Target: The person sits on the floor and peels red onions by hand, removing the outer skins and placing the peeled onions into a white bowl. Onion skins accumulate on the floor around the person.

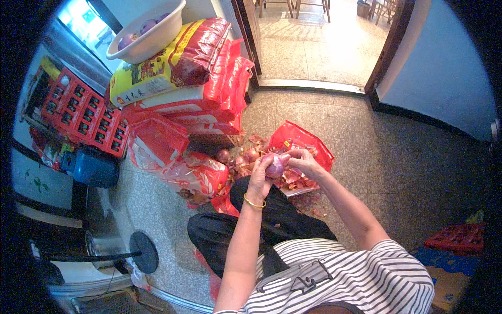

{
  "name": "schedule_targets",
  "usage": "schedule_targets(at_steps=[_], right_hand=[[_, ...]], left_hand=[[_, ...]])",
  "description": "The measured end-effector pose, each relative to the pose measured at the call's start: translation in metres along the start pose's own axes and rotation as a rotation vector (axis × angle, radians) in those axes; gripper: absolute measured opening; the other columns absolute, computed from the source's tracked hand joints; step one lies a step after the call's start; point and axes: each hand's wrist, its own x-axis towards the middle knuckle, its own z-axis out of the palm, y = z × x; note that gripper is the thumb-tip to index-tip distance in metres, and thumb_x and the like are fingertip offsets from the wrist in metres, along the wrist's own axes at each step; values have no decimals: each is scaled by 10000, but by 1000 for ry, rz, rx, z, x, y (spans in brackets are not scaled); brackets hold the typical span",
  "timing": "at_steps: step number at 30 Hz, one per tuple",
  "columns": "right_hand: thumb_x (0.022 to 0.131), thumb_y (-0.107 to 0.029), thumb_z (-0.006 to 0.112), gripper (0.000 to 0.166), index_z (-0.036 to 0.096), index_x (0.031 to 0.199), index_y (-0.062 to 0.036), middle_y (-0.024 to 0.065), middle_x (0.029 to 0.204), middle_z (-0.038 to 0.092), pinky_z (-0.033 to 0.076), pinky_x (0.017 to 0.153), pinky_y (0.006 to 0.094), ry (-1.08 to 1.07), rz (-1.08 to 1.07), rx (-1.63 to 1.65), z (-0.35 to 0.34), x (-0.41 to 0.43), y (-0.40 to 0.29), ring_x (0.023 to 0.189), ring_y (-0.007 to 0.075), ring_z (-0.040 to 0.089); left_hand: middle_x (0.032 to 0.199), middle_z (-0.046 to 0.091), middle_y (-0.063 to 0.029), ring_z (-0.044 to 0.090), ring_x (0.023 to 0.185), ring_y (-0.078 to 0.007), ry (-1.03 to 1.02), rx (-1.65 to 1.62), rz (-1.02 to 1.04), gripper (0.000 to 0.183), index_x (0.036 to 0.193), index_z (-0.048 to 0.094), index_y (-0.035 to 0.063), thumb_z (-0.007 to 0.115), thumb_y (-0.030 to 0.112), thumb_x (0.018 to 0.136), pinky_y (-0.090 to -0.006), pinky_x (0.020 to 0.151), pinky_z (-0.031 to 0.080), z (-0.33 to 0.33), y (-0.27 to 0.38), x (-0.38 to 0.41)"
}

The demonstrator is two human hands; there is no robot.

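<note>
A red onion (275, 168) with a pale patch on top sits in my left hand (260, 172), whose fingers wrap its left side. My right hand (305, 163) reaches the onion from the right, its thumb and fingertips pinched at the upper surface. Whether a piece of skin is between those fingertips I cannot tell. Below both hands lies an opened red plastic bag (322, 144) heaped with dry onion skins (294, 178). Left of it, several unpeeled onions (223, 156) and loose skins rest on the floor. A gold bangle (255, 201) circles my left wrist.
Stacked red sacks (223, 94) carry a yellow rice bag (157, 74) and a white basin (147, 43) of onions. Red bottle crates (84, 112) and a blue bin (96, 168) stand at left. Ahead is a doorway sill (310, 84). A round black stand base (144, 252) is at lower left.
</note>
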Motion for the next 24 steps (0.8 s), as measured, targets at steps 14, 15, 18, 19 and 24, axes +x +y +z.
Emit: schedule_targets(at_steps=[14,15,18,19,24], right_hand=[[875,-142,669,185,659,1005,-11,41,850,668,481,625,219,356,-120,116,18,8,5,726,86,597],[882,-138,666,163,659,988,-15,25,838,660,464,579,188,382,-88,139,14,8,6,683,59,579],[871,-131,664,206,646,1038,-11,47,869,667,494,634,231,452,-133,27,-1,12,26,742,84,605],[869,-132,663,220,642,1052,-11,52,876,669,500,648,241,468,-150,-13,-2,10,25,755,90,610],[818,-218,734,339,620,1063,-14,55,903,658,506,705,252,428,-256,-170,10,7,22,829,91,603]], left_hand=[[1008,633,-56,622,910,-166,105,-79,54,210,1073,589,77,569,219,920,-315,763,541,-6,-7,4],[1015,635,-61,626,912,-172,83,-132,17,216,1075,591,77,573,226,920,-320,763,545,-5,-3,2],[1023,644,-71,637,913,-188,34,-254,-63,232,1076,597,77,588,249,920,-335,762,557,-1,2,-1],[1017,648,-72,641,910,-191,43,-269,-58,236,1072,601,78,595,257,919,-339,761,560,1,1,0],[998,653,-65,647,891,-190,73,-186,36,256,1070,599,82,633,273,903,-345,753,564,-4,-6,6]])
